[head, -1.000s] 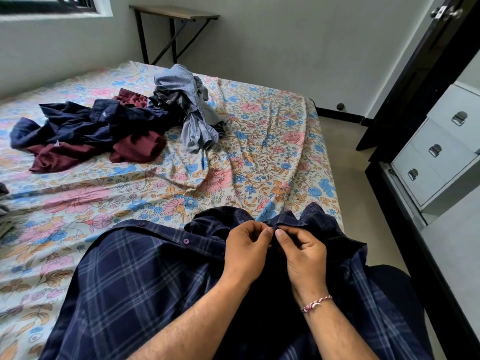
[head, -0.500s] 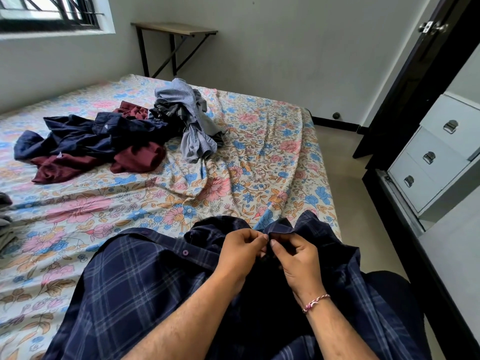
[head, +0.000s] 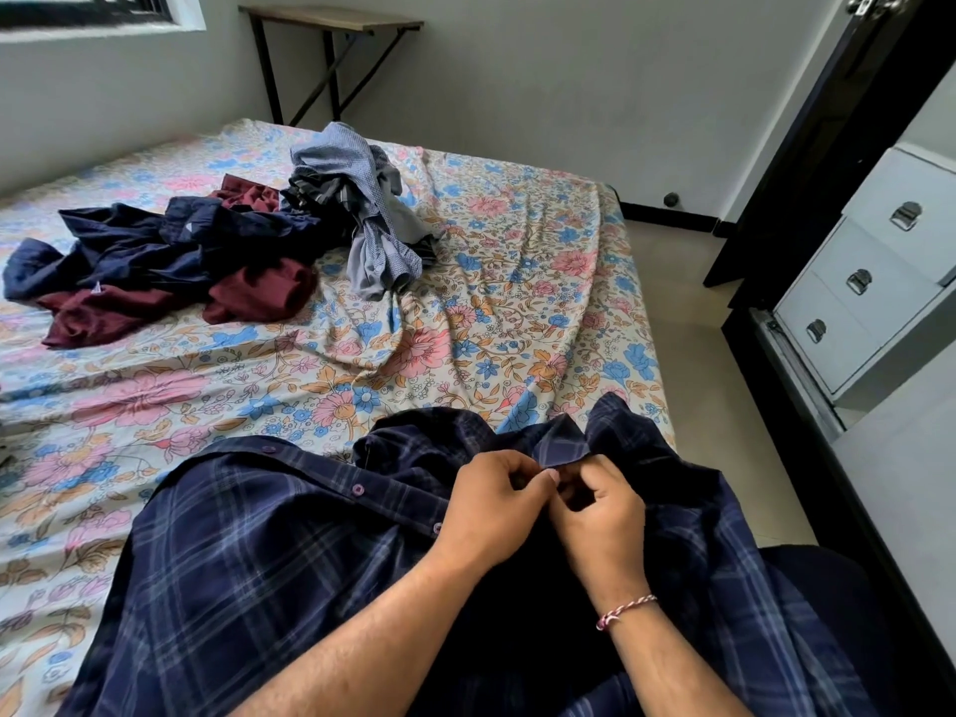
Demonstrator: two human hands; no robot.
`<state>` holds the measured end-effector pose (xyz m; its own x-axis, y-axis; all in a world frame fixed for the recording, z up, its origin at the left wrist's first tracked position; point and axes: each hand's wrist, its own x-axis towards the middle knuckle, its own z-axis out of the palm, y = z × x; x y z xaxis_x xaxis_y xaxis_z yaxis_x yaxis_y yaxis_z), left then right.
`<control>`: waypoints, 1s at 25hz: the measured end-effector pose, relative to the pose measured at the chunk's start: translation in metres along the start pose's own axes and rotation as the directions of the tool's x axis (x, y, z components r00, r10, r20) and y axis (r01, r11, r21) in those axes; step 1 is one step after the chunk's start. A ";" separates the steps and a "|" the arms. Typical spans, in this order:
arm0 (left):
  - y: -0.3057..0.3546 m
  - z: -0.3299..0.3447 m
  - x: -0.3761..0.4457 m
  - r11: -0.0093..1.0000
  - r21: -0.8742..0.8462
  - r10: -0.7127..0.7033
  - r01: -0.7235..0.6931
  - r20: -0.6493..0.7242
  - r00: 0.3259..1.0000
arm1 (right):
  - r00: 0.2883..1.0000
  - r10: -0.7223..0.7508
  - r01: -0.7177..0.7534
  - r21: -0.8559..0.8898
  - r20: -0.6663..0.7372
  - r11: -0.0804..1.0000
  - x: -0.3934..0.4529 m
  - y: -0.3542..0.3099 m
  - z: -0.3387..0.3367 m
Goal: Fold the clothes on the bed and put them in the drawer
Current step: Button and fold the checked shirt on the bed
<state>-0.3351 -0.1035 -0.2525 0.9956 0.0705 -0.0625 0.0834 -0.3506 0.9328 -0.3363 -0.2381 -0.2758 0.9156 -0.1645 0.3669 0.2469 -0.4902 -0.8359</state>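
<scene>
Pinching the navy plaid shirt near its collar, my left hand and right hand both grip the fabric, knuckles touching, on the floral bedsheet.

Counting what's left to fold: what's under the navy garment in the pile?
A maroon garment shows from under the navy garment, at its near edge and behind it. Anything more beneath is covered, so I cannot tell.

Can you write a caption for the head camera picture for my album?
Both hands, left and right, pinch the plaid shirt near its collar on the flowery bed.
</scene>
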 end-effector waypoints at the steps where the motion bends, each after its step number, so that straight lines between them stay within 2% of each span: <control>1: -0.001 0.002 0.000 1.000 -0.012 -0.020 0.020 -0.015 1.000 | 1.000 -0.021 0.021 -0.014 0.012 1.000 -0.001 0.001 -0.001; 5: -0.005 0.000 0.004 0.962 -0.227 -0.162 0.152 -0.027 0.986 | 0.995 0.003 -0.012 0.080 0.104 0.997 -0.001 -0.003 -0.002; 7: -0.006 -0.002 0.004 0.952 -0.256 -0.175 0.169 -0.002 0.985 | 0.993 -0.006 -0.004 0.085 0.118 0.996 0.000 -0.005 -0.004; 9: -0.006 0.000 0.005 0.977 -0.168 -0.134 0.131 -0.008 0.991 | 0.991 -0.058 0.057 0.013 0.120 0.998 0.000 -0.003 -0.005; 12: -0.009 0.003 0.009 0.997 0.071 -0.029 0.035 -0.088 0.996 | 0.974 -0.193 0.209 -0.141 0.119 0.968 -0.004 0.000 -0.005; 14: -0.010 0.005 0.010 0.992 0.124 0.023 -0.011 -0.096 0.995 | 0.959 -0.265 0.279 -0.188 0.097 0.942 -0.008 0.004 -0.006; 16: -0.009 0.007 0.008 0.994 0.104 0.038 -0.031 -0.070 0.997 | 0.954 -0.292 0.298 -0.197 0.062 0.934 -0.009 0.008 -0.009; 18: -0.005 0.011 0.004 0.996 0.083 0.045 -0.040 -0.062 0.997 | 0.971 -0.240 0.240 -0.165 0.018 0.957 -0.012 0.011 -0.012; 21: -0.001 0.016 -0.003 0.985 0.154 0.099 -0.081 -0.114 0.988 | 0.996 0.090 -0.091 0.050 0.025 0.995 -0.017 0.009 -0.008; 22: -0.001 0.017 -0.005 0.980 0.178 0.112 -0.087 -0.133 0.985 | 0.991 0.128 -0.130 0.084 0.036 0.988 -0.019 0.009 -0.007; 23: -0.001 0.016 -0.006 0.980 0.183 0.112 -0.084 -0.147 0.983 | 0.997 0.070 -0.071 0.043 0.022 0.997 -0.019 0.009 -0.007; 25: 0.002 0.014 -0.008 0.983 0.171 0.097 -0.068 -0.166 0.981 | 0.987 -0.161 0.161 -0.150 0.015 0.975 -0.019 0.008 -0.009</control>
<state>-0.3422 -0.1180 -0.2557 0.9778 0.1904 0.0881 0.0215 -0.5087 0.8607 -0.3550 -0.2469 -0.2862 0.8685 -0.0706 0.4906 0.3410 -0.6332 -0.6948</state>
